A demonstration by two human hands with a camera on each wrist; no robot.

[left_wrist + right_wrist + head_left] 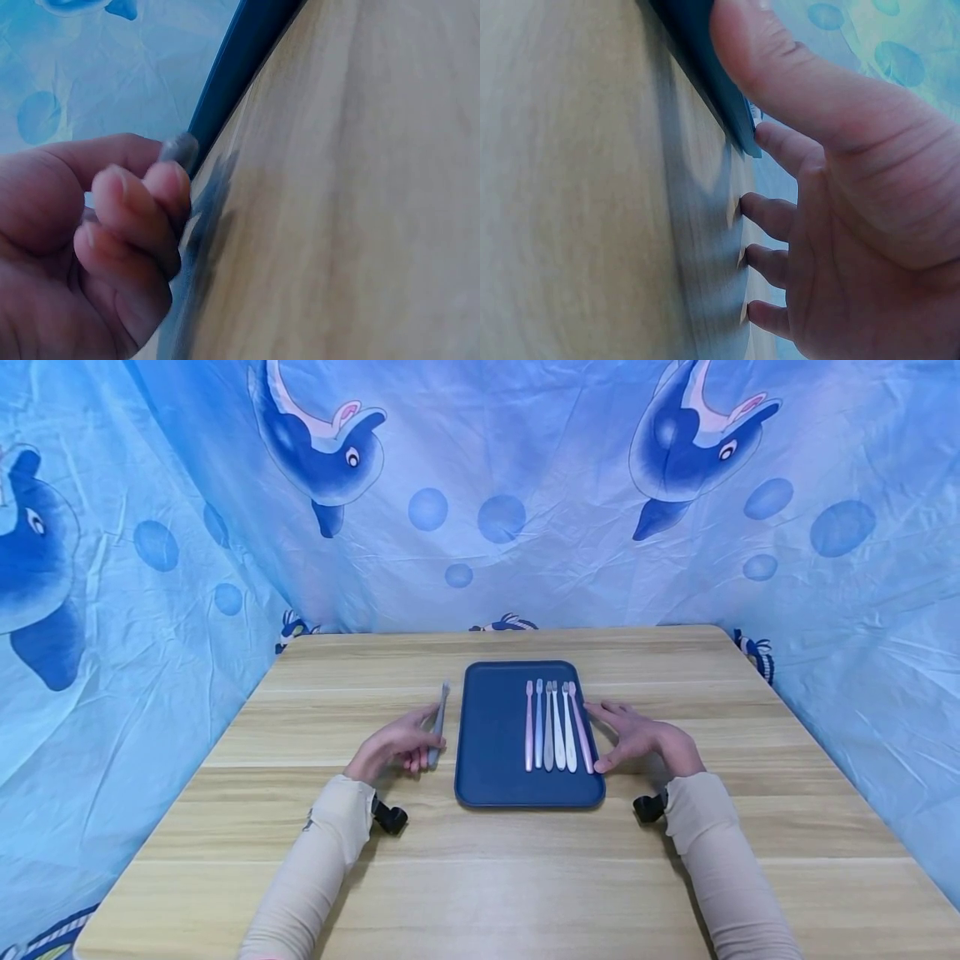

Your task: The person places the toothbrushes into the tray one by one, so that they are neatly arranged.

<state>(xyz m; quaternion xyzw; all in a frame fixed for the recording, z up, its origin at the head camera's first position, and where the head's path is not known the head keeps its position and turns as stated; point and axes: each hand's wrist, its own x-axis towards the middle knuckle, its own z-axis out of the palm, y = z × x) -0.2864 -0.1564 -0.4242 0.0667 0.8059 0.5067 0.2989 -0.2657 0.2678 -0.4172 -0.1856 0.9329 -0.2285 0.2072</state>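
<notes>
Pinched in my left hand (401, 741) is a grey toothbrush (440, 720), held just left of a dark blue tray (491, 785). The left wrist view shows its rounded grey handle end (181, 149) poking out past the fingertips. Several toothbrushes lie side by side on the tray's right half, among them a pink one (528, 731), a blue one (538, 727) and a white one (569, 735). My right hand (637, 737) is at the tray's right rim, thumb and index finger against it. In the right wrist view its other fingers (769, 217) are spread by the tabletop, holding nothing.
The tray sits on a light wood-grain table (480, 877) with rounded corners. Blue dolphin-print curtains (480, 460) hang behind it and along both sides. Both wrists wear a small black camera mount (390, 817).
</notes>
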